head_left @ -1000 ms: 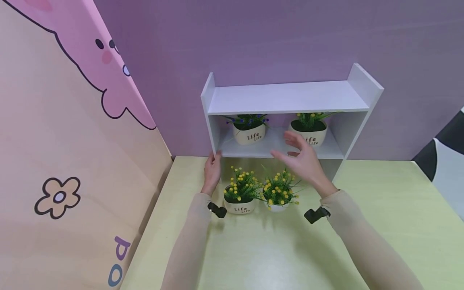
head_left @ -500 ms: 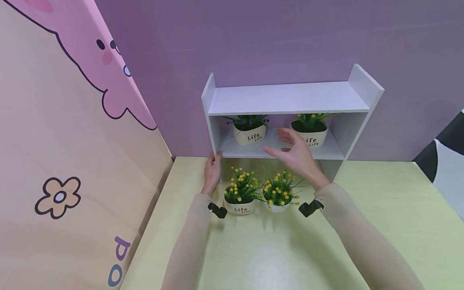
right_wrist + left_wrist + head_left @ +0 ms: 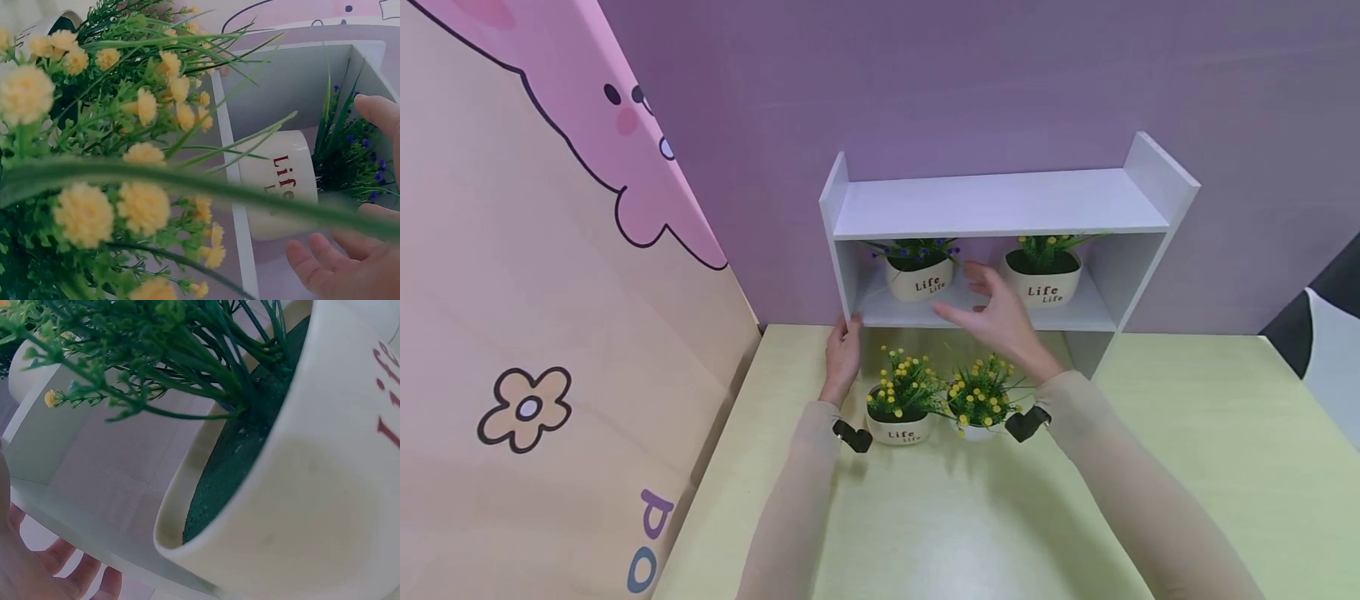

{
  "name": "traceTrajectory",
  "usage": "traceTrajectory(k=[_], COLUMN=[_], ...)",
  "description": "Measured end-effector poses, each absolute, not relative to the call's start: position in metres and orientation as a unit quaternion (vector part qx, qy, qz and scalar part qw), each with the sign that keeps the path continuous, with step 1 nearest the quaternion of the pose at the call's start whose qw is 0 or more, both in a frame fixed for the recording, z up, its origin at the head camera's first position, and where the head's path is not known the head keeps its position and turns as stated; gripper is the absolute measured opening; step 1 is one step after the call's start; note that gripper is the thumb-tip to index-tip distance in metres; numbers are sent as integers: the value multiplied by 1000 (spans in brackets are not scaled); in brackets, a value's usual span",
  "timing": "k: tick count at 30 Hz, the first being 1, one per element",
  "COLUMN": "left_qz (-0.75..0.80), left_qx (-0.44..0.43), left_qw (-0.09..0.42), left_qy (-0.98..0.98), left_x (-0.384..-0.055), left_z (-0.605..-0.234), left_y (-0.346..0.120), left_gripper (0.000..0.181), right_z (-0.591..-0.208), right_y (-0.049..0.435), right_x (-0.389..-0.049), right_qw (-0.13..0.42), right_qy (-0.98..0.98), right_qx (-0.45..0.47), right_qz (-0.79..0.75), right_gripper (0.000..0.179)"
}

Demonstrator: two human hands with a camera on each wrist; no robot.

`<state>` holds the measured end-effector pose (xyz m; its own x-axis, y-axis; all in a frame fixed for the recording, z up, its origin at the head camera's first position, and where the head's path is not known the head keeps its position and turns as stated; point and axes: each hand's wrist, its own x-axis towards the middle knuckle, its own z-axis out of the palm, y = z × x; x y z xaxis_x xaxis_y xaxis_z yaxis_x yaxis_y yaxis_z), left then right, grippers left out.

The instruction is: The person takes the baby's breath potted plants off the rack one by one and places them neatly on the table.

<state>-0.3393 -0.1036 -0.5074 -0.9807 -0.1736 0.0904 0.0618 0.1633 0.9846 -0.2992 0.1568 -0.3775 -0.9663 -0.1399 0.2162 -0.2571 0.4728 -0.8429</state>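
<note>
A white two-tier shelf [image 3: 1000,204] stands at the back of the table. My left hand [image 3: 842,358] holds its left side panel low down; in the left wrist view the fingers [image 3: 81,573] lie along the panel's outer side. My right hand [image 3: 996,321] reaches into the middle level, thumb and fingers spread apart and holding nothing. It is just right of a cream "Life" flowerpot with blue flowers [image 3: 920,279]; in the right wrist view a gap shows between the fingers and this pot [image 3: 281,187]. Right of the hand sits another cream pot with yellow flowers [image 3: 1045,287].
Two pots with yellow flowers stand on the table before the shelf: a "Life" pot [image 3: 898,429] and a white one [image 3: 977,432], under my right forearm's reach. A purple wall rises behind the shelf. A decorated wall [image 3: 550,317] borders the table's left side.
My right hand has moved left, away from the right-hand pot and toward the blue-flowered pot. The left hand has stayed at the side panel, and the pots have not moved.
</note>
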Motion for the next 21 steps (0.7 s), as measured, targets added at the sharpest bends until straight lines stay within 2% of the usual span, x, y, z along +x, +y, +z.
traceTrajectory(k=[11,21], left_qz=[-641,-645], left_qx=[36,31], left_qw=[96,92], left_qy=[-760,-758], left_x=[-338,-338], left_z=[-507,-507], left_y=[-103,-104], left_gripper=[62,61], right_z=[-375,-378], right_y=[148,145], right_x=[-312,-323], right_qw=[61,58], right_qy=[-851,-848], right_qx=[105,94], right_qz=[512,518], right_gripper=[94,99])
